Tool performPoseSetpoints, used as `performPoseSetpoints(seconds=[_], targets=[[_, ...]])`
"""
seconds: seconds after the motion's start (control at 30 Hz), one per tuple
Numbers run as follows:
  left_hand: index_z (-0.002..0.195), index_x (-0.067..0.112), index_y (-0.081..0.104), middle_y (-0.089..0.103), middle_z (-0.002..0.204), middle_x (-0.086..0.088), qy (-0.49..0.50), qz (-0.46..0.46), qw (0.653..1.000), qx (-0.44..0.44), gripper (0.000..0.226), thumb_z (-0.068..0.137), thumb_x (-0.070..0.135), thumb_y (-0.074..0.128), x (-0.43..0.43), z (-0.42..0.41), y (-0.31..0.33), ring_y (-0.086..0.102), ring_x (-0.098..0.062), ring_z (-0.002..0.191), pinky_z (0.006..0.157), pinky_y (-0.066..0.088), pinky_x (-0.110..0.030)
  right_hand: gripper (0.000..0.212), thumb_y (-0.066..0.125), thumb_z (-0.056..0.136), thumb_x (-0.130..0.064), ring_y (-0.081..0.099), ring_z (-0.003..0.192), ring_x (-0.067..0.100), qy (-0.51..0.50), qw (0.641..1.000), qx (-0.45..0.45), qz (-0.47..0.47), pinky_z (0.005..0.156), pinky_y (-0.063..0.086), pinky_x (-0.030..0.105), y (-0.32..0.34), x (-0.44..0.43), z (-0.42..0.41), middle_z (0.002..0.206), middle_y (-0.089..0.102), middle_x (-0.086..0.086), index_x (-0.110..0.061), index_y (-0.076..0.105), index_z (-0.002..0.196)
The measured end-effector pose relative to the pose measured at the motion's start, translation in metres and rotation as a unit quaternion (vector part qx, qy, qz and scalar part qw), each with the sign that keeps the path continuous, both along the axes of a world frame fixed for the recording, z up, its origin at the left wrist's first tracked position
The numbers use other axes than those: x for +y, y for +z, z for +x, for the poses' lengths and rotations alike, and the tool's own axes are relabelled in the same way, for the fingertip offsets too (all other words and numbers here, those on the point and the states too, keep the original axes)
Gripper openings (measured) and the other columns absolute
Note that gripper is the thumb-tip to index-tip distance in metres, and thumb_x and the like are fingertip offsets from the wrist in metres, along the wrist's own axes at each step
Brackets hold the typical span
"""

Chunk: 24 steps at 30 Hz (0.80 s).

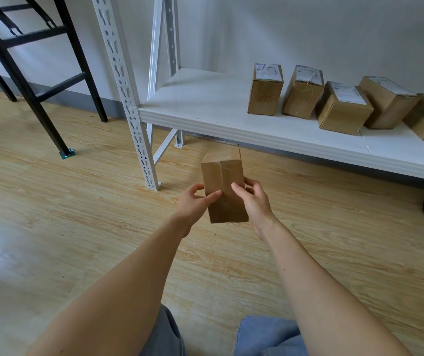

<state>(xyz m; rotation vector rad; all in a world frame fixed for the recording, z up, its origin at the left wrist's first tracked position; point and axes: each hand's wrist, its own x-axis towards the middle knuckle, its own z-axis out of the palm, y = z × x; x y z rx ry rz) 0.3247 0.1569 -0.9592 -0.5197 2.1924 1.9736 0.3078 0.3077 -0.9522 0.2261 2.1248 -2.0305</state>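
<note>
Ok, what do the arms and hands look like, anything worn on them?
Both are bare: the left hand and right hand wear no gloves, and no rings, watch or bracelet show. No sleeves reach the forearms. Blue denim trousers show at the bottom edge.

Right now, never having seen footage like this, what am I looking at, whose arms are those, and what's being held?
This is one picture from a camera worn on a person's head, looking forward and down. Those belong to the wearer: the left hand and right hand both grip a small brown cardboard box over the wooden floor. Beyond it, a white shelf carries five similar labelled boxes in a row.
</note>
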Motion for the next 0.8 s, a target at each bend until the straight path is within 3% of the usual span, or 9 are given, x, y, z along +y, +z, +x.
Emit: performPoseSetpoints(seconds=[0.07, 0.13, 0.27, 0.37, 0.43, 0.53, 0.8], targets=[[0.128, 0.015, 0.055, 0.065, 0.099, -0.001, 0.003, -0.001, 1.0, 0.009, 0.047, 0.09, 0.037, 0.072, 0.002, 0.001, 0.003, 0.059, -0.01, 0.092, 0.077, 0.041, -0.024, 0.042, 0.063, 0.096, -0.037, 0.059, 0.104, 0.012, -0.001, 1.0, 0.002, -0.002, 0.087, 0.049, 0.031, 0.0, -0.001, 0.0, 0.121, 0.06, -0.001, -0.021, 0.047, 0.131], [0.128, 0.016, 0.053, 0.064, 0.111, -0.005, 0.017, 0.0, 1.0, 0.022, 0.054, 0.085, 0.041, 0.075, 0.003, 0.001, 0.004, 0.06, -0.011, 0.095, 0.067, 0.04, -0.02, 0.04, 0.059, 0.097, -0.039, 0.058, 0.094, 0.005, -0.005, 1.0, -0.001, -0.012, 0.072, 0.047, 0.021, 0.001, -0.003, 0.001, 0.114, 0.06, -0.003, -0.019, 0.046, 0.13], [0.122, 0.023, 0.05, 0.063, 0.122, -0.008, 0.05, 0.043, 0.997, 0.045, 0.059, 0.077, 0.045, 0.082, 0.004, -0.001, 0.006, 0.066, -0.021, 0.105, 0.082, 0.058, -0.035, 0.034, 0.052, 0.101, -0.039, 0.057, 0.09, 0.002, -0.006, 1.0, -0.012, -0.026, 0.063, 0.044, 0.017, 0.0, -0.007, 0.002, 0.11, 0.06, -0.003, -0.017, 0.045, 0.126], [0.128, 0.024, 0.047, 0.068, 0.117, -0.006, 0.048, 0.065, 0.995, 0.05, 0.061, 0.08, 0.041, 0.081, 0.004, 0.001, 0.009, 0.068, -0.017, 0.098, 0.068, 0.054, -0.027, 0.036, 0.054, 0.1, -0.038, 0.06, 0.09, 0.004, -0.002, 1.0, -0.01, -0.024, 0.057, 0.047, 0.013, 0.003, -0.011, 0.006, 0.111, 0.061, -0.001, -0.016, 0.044, 0.127], [0.128, 0.022, 0.047, 0.069, 0.113, -0.007, 0.054, 0.074, 0.995, 0.047, 0.061, 0.08, 0.039, 0.081, 0.004, 0.002, 0.008, 0.07, -0.017, 0.094, 0.066, 0.055, -0.028, 0.04, 0.057, 0.099, -0.038, 0.063, 0.093, 0.01, -0.006, 1.0, -0.006, -0.019, 0.067, 0.054, 0.022, 0.003, -0.013, 0.007, 0.114, 0.063, 0.003, -0.015, 0.044, 0.128], [0.123, 0.02, 0.048, 0.07, 0.108, -0.011, 0.063, 0.065, 0.995, 0.048, 0.06, 0.078, 0.038, 0.084, 0.004, 0.001, 0.006, 0.071, -0.021, 0.094, 0.08, 0.062, -0.038, 0.041, 0.058, 0.097, -0.041, 0.065, 0.1, 0.019, -0.014, 1.0, -0.008, -0.017, 0.088, 0.057, 0.043, 0.0, -0.016, 0.009, 0.118, 0.064, 0.007, -0.017, 0.044, 0.127], [0.122, 0.022, 0.048, 0.069, 0.109, -0.008, 0.052, 0.057, 0.996, 0.039, 0.058, 0.079, 0.043, 0.081, 0.005, 0.0, 0.004, 0.069, -0.019, 0.095, 0.082, 0.06, -0.037, 0.036, 0.056, 0.099, -0.041, 0.065, 0.104, 0.023, -0.022, 1.0, -0.004, -0.001, 0.095, 0.054, 0.05, -0.001, -0.016, 0.007, 0.116, 0.064, 0.007, -0.017, 0.045, 0.122]])
